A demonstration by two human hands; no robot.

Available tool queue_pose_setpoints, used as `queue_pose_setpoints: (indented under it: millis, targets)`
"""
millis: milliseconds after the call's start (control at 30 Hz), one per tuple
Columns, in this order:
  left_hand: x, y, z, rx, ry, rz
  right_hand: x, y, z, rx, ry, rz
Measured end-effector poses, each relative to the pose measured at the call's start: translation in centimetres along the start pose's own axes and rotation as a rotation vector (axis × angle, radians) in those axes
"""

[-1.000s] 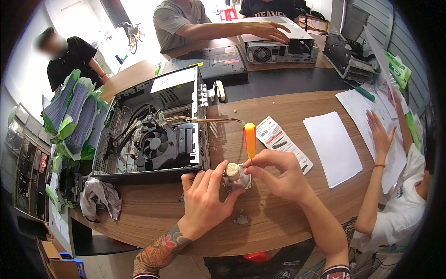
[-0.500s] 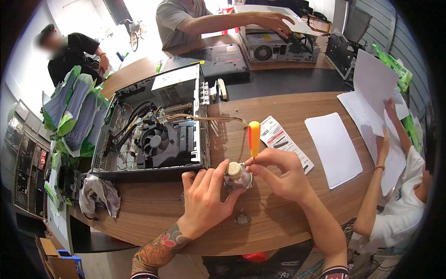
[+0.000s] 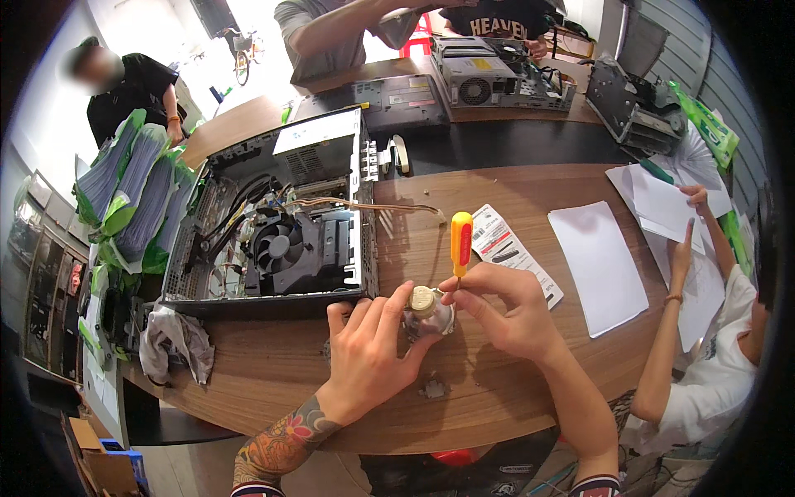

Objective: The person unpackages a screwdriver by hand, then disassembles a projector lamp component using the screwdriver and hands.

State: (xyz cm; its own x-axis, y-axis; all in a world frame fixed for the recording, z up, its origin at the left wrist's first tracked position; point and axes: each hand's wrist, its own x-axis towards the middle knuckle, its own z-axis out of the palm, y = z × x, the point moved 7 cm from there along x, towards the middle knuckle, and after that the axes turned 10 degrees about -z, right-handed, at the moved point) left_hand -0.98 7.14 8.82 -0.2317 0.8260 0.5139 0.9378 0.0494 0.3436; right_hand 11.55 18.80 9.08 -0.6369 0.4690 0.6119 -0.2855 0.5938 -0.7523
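A small bottle-like jar (image 3: 429, 321) with a pale round top stands near the middle of the tabletop's (image 3: 513, 414) near edge, just off the computer case's (image 3: 265, 310) near right corner. It is probably light, stiff and perhaps slippery or breakable, so a gentle hold low around its sides should suit it. The screwdriver (image 3: 460, 244) looks light and rigid, best taken by its yellow-and-red handle or just below.

The left hand (image 3: 368, 340) wraps the jar, fingers bent behind, thumb nearer. The right hand (image 3: 512, 311) pinches the screwdriver's shaft between 2 digits, handle upright. Both forearms reach over the near edge.
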Motion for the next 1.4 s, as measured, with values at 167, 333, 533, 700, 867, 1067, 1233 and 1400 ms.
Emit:
queue_pose_setpoints:
  millis: [167, 333, 533, 700, 867, 1067, 1233, 1400]
  targets:
    - [0.04, -0.03, 0.02, 0.001, 0.000, -0.002, -0.14, 0.23, 0.04, 0.035, 0.010, 0.011]
    - [0.22, 0.09, -0.08, 0.005, 0.020, -0.003, -0.04, 0.00, 0.15, -0.003, 0.001, -0.015]
    - [0.20, 0.17, -0.05, 0.014, 0.021, -0.004, -0.02, -0.12, -0.02, -0.037, 0.003, -0.030]
    - [0.20, 0.23, -0.17, 0.016, 0.021, -0.008, -0.14, 0.16, 0.16, 0.005, 0.008, -0.001]
    - [0.20, 0.24, -0.28, 0.012, 0.028, -0.003, -0.24, 0.41, 0.16, 0.036, 0.032, 0.023]
    - [0.15, 0.04, -0.12, 0.017, 0.007, -0.012, -0.09, 0.16, 0.14, 0.015, 0.030, -0.013]
    - [0.14, 0.12, -0.12, 0.013, 0.002, -0.006, -0.05, 0.02, 0.03, -0.004, 0.006, -0.010]
    - [0.13, 0.05, -0.08, 0.021, -0.006, -0.009, 0.01, -0.11, 0.05, -0.025, -0.010, -0.017]
